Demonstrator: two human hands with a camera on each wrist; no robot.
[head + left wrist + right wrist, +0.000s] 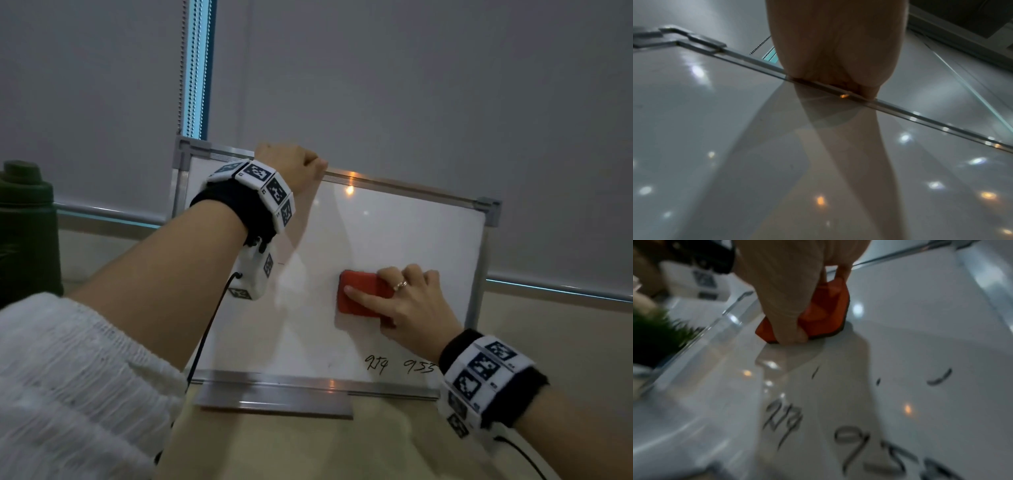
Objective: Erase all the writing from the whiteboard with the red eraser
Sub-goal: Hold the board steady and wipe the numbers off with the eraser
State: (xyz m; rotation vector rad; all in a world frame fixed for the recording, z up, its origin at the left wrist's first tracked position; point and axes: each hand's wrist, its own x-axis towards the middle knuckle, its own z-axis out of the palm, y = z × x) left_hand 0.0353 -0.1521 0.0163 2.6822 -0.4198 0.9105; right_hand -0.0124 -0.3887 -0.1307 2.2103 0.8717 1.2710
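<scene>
Handwritten black digits reading roughly "954" and "955" [400, 366] are sitting low on the glossy white, metal-framed whiteboard [404, 233] that is standing upright on the beige tabletop [308, 445], with a few stray strokes [939, 380] showing above them in the right wrist view. You are pressing the red rectangular eraser [359, 291] flat against the middle of the board, your right hand [407, 301] grasping it with fingers curled over its top and thumb along its face. Your left hand [291, 164] is clenching the board's silver top rail [748, 60], fingers hooked over it.
</scene>
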